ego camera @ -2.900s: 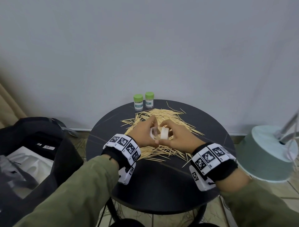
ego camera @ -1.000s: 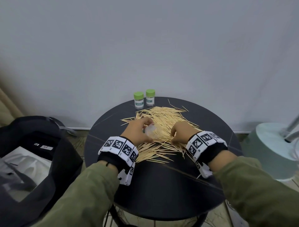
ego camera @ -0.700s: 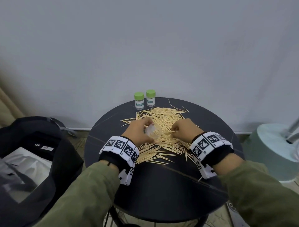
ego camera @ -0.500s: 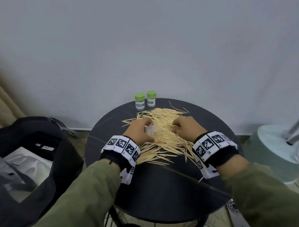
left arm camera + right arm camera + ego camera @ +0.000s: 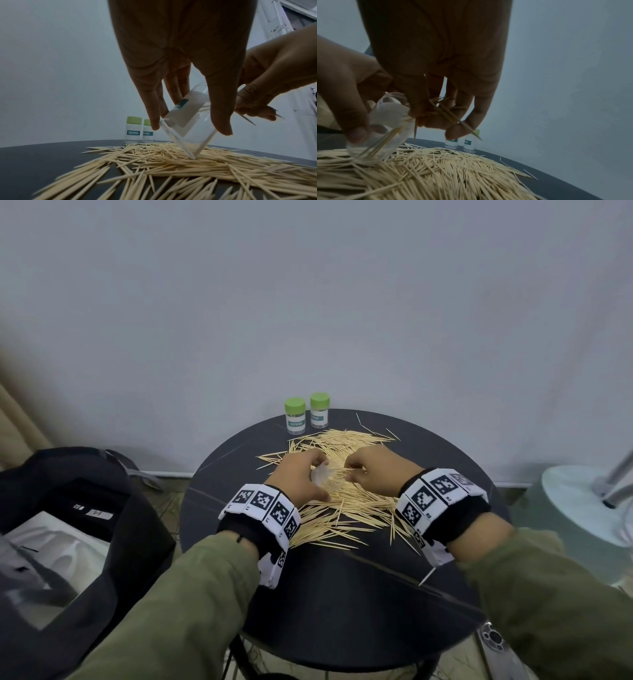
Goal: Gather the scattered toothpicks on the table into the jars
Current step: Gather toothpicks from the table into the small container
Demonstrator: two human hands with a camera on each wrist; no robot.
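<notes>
A heap of pale wooden toothpicks (image 5: 346, 501) (image 5: 171, 166) (image 5: 447, 170) lies spread over the round black table (image 5: 329, 604). My left hand (image 5: 301, 477) (image 5: 185, 94) grips an open clear jar (image 5: 320, 474) (image 5: 187, 127) (image 5: 385, 129), tilted just above the heap with its mouth toward my right hand. A few toothpicks lie inside it. My right hand (image 5: 368, 470) (image 5: 440, 108) pinches a small bunch of toothpicks (image 5: 443, 109) at the jar's mouth. Two closed green-lidded jars (image 5: 307, 416) (image 5: 139, 130) (image 5: 460, 143) labelled TOOTHPICK stand at the table's far edge.
A plain grey wall rises right behind the table. An open black bag (image 5: 68, 535) with white contents sits on the floor at the left. A pale green lamp base (image 5: 582, 508) stands on the floor at the right. The table's near half is bare black surface.
Earlier both hands held the jar and its white lid together. Since then my right hand dipped into the heap, came up with toothpicks and moved left to the jar's mouth. The left hand stayed put.
</notes>
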